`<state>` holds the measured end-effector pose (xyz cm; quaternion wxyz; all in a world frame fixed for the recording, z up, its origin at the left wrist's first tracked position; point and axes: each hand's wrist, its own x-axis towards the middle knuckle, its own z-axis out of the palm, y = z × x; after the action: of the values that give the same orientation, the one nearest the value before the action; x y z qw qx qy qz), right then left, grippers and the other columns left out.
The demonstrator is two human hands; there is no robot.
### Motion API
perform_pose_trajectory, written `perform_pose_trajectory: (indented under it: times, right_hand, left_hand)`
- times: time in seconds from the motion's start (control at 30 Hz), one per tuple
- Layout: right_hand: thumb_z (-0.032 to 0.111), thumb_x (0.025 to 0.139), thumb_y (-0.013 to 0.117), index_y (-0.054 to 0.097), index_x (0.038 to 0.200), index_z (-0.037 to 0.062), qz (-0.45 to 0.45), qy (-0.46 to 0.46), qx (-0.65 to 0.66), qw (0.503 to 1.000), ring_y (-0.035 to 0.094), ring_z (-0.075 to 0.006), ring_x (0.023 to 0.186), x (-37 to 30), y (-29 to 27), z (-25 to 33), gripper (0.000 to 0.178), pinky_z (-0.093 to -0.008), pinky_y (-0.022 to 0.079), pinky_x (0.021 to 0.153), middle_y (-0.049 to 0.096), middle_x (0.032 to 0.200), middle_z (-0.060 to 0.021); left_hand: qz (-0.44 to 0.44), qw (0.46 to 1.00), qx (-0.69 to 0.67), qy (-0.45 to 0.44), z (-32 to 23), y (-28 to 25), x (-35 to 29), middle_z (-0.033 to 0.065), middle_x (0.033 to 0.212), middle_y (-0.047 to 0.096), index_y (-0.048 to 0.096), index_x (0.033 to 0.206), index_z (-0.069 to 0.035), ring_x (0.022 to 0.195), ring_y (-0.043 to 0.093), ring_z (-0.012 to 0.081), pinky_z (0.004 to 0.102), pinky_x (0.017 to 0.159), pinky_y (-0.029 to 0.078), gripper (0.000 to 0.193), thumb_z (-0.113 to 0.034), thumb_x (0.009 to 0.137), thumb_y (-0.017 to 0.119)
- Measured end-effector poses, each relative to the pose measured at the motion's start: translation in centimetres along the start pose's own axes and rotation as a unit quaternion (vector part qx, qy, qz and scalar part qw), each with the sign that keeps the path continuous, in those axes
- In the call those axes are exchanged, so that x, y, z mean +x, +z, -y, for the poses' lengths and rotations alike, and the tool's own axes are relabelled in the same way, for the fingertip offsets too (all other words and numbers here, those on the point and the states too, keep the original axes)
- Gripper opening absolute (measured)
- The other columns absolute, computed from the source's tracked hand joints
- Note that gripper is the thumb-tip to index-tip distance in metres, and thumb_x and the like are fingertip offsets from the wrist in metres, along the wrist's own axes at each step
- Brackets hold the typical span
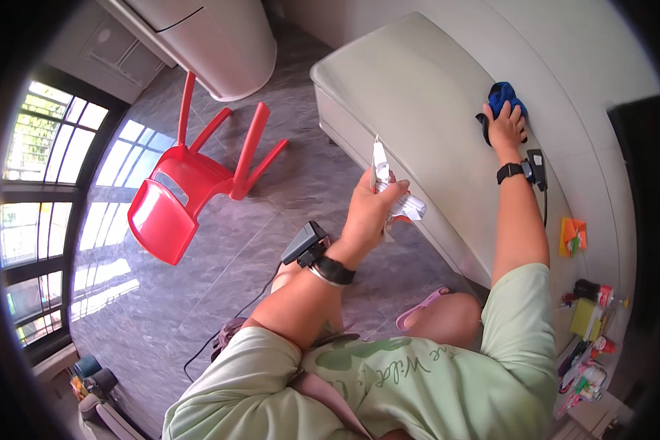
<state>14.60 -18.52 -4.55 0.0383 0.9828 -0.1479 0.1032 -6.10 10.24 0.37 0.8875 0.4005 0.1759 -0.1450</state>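
Note:
My left hand [367, 209] is closed around crumpled white paper or wrapping [411, 204], with a narrow white end pointing up past the thumb; its exact kind cannot be made out. It is held in front of the near edge of a long, low whitish cabinet [411, 81]. On the cabinet's top, toward the wall, my right hand [506, 132] rests over a bunched blue and black cloth [502, 95]. The fingers curl onto the cloth, and part of it is hidden under the palm.
A red plastic chair [170, 198] lies tipped over on the grey floor [220, 293]. An orange packet [573, 237] and several small items, among them a yellow-green box [585, 319], sit along the cabinet's right end. A dark screen [649, 213] stands at the far right; a white rounded appliance [227, 51] is behind the chair.

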Motion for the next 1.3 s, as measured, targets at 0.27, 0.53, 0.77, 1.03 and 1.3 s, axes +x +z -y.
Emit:
perform_pose_trajectory:
  times: [0.27, 0.53, 0.77, 1.03, 1.3]
  right_hand:
    - [0.064, 0.086, 0.036, 0.029, 0.139, 0.0083, 0.005, -0.089, 0.040, 0.995, 0.021, -0.0433, 0.131, 2.7, -0.1, 11.9, 0.077, -0.0598, 0.019, 0.102, 0.023, 0.144, -0.0195]
    - [0.058, 0.082, 0.048, 0.042, 0.131, 0.0130, -0.112, -0.306, 0.147, 0.934, 0.028, -0.0422, 0.128, -3.7, -0.6, 26.0, 0.067, -0.0612, 0.018, 0.101, 0.033, 0.139, -0.0172]
    - [0.035, 0.086, 0.055, 0.055, 0.120, 0.0165, -0.172, -0.483, 0.235, 0.826, 0.042, -0.0326, 0.118, -7.9, -2.2, 25.2, 0.039, -0.0475, 0.031, 0.099, 0.044, 0.129, -0.0106]
    - [0.005, 0.074, 0.059, 0.059, 0.109, 0.0116, -0.132, -0.578, 0.084, 0.801, 0.036, -0.0317, 0.126, -15.3, -5.9, 16.4, 0.036, -0.0462, 0.029, 0.104, 0.042, 0.133, -0.0084]
    - [0.011, 0.082, 0.046, 0.052, 0.120, -0.0006, 0.034, -0.604, -0.300, 0.738, 0.021, -0.0258, 0.136, -23.1, -6.7, 6.6, 0.041, -0.0375, 0.016, 0.112, 0.035, 0.141, -0.0074]
  left_hand:
    - [-0.074, 0.995, -0.057, 0.021, -1.7, -2.1, 1.0, 0.0051, 0.080, 0.054, 0.046, 0.094, -0.003, 0.062, 0.057, 0.0133, 0.0258, 0.046, 0.046, 0.020, -0.006, 0.081, 0.060]
    - [-0.121, 0.982, -0.100, 0.104, -2.3, -4.0, 2.8, 0.0036, 0.082, 0.053, 0.047, 0.095, -0.003, 0.071, 0.057, 0.0123, 0.0275, 0.057, 0.049, 0.021, -0.005, 0.080, 0.062]
    - [-0.168, 0.963, -0.113, 0.178, -4.0, -5.1, 1.7, 0.0055, 0.084, 0.057, 0.049, 0.097, -0.001, 0.068, 0.057, 0.0113, 0.0244, 0.054, 0.047, 0.024, -0.004, 0.078, 0.063]
    - [-0.187, 0.947, -0.166, 0.203, -4.3, -5.7, 1.0, 0.0032, 0.074, 0.053, 0.047, 0.091, -0.003, 0.056, 0.051, 0.0098, 0.0251, 0.044, 0.040, 0.023, -0.009, 0.077, 0.065]
    - [-0.198, 0.944, -0.199, 0.175, -4.8, -6.5, 0.6, 0.0037, 0.074, 0.054, 0.046, 0.091, -0.005, 0.055, 0.051, 0.0106, 0.0259, 0.042, 0.038, 0.025, -0.008, 0.076, 0.065]
